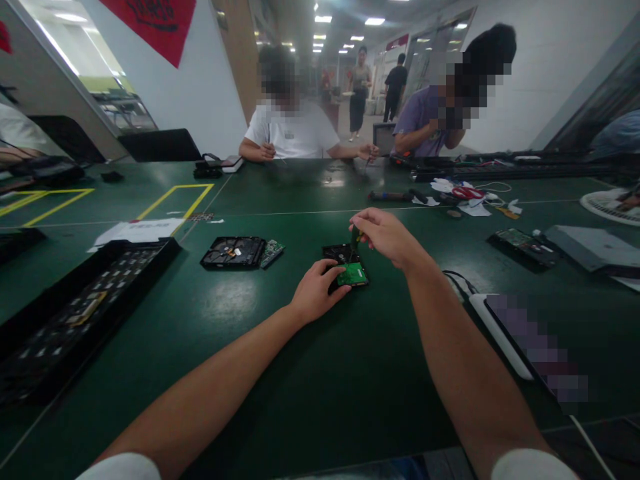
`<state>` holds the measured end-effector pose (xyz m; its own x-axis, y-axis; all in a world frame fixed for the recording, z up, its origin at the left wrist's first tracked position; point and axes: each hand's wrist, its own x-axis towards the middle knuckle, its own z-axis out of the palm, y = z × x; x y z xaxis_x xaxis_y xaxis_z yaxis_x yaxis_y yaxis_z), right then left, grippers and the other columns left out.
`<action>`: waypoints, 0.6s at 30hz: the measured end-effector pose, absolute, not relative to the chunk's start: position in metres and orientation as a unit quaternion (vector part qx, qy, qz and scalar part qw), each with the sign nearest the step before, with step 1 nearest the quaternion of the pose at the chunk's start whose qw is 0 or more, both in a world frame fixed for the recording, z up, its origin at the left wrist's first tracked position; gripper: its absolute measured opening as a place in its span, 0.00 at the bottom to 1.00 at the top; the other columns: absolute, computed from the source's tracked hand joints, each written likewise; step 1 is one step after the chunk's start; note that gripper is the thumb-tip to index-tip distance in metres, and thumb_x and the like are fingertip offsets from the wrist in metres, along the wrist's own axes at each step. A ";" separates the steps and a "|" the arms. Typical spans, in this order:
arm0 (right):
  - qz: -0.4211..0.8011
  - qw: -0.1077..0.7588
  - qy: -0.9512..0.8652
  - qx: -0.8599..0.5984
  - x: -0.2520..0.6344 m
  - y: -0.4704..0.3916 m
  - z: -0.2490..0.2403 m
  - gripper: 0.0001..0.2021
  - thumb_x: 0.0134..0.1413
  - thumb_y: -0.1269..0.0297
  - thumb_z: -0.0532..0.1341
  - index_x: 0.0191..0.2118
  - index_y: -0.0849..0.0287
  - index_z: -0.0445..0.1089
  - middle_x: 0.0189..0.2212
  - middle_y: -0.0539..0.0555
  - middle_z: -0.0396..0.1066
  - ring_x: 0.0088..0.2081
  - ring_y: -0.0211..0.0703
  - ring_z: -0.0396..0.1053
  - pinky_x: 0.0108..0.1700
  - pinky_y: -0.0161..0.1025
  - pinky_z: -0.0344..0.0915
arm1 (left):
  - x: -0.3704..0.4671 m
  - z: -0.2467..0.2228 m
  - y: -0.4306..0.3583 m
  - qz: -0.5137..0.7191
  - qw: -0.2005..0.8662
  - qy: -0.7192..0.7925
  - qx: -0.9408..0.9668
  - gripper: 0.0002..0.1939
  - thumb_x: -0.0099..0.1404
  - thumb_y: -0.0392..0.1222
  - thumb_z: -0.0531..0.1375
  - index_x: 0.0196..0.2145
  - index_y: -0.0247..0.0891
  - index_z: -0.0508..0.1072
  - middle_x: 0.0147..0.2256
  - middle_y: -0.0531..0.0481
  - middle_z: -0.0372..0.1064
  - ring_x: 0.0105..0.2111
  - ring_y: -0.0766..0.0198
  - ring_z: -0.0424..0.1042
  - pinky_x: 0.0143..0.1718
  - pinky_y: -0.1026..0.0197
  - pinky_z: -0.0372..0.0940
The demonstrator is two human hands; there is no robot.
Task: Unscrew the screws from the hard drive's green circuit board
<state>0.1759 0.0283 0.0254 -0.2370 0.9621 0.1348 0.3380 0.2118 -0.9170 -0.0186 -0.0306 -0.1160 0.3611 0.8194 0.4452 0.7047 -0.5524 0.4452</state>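
So the hard drive (347,257) sits around the middle of the green tabletop (305,387), well in from the near edge, with a bright green circuit board (353,274) showing on the part closest to me. My left hand (317,291) is on its left side, thumb and fingers apart, touching the board end. My right hand (387,235) is up over the drive's far right side, fingertips pinched together on the dark handle of a screwdriver (355,239). It's pretty much upright, shaft pointing down at the drive. Can't tell if the tip is actually touching anything.

Left of that there's a second drive (233,253) lying flat, with a loose board (273,254) just beside its right side. A long black tray (150,257) runs along the left part of the tabletop toward the near left corner, with white paper (135,231) by its far end. Over on the right, near the right edge, there's a grey box (593,247) with another bit of electronics (524,248) beside it. Two people sit at the far edge, one in a white shirt (295,133), one in a purple shirt (420,120).
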 end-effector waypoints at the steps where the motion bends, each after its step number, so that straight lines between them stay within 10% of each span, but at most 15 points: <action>1: 0.397 0.386 -0.680 -0.480 0.176 0.029 0.026 0.06 0.66 0.62 0.61 0.39 0.58 0.74 0.37 0.54 0.77 0.27 0.34 0.66 0.25 0.31 0.61 | -0.019 -0.117 -0.030 0.322 0.085 0.463 0.822 0.23 0.72 0.53 0.64 0.60 0.43 0.73 0.59 0.39 0.66 0.60 0.46 0.69 0.62 0.41 0.69; 18: 0.421 0.374 -0.689 -0.456 0.178 0.025 0.029 0.08 0.68 0.60 0.61 0.40 0.58 0.74 0.30 0.50 0.72 0.27 0.34 0.68 0.26 0.30 0.64 | -0.020 -0.120 -0.028 0.319 0.070 0.451 0.831 0.19 0.73 0.53 0.62 0.56 0.43 0.76 0.60 0.39 0.67 0.61 0.46 0.68 0.62 0.39 0.68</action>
<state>0.1776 0.0247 0.0288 -0.3051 0.9433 0.1307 0.3135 0.2291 -0.9215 -0.0199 -0.0279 -0.1202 0.3898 0.7937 0.4670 0.7049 -0.5835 0.4033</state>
